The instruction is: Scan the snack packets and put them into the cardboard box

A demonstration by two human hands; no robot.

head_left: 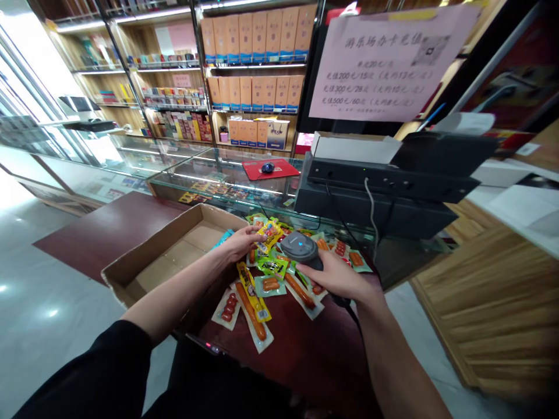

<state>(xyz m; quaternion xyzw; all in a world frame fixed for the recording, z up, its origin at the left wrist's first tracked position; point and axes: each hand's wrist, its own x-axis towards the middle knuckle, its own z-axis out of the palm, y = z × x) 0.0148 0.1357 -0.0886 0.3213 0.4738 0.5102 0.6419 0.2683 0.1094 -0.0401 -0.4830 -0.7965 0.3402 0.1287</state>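
Between the fingers of my left hand (242, 243) is a small yellow snack packet (269, 235), held above a pile of packaged snacks. My right hand (338, 272) is wrapped round the handle of a dark grey barcode scanner (299, 247), its head close to the packet. Beneath both hands, sausage packs and green and yellow sachets lie spread on a dark red table (314, 355). Nearest me are a pack of small sausages (227, 309), a long sausage pack (255, 320) and a long yellow packet (253, 291). A blue packet (223, 240) shows partly behind my left wrist.
An open cardboard box (161, 238) stands left of the pile, under my left forearm. Behind are a glass counter (183, 174) with a mouse (268, 167) on a red pad, and dark till equipment (375, 198) with hanging cables. Stocked shelves line the back wall.
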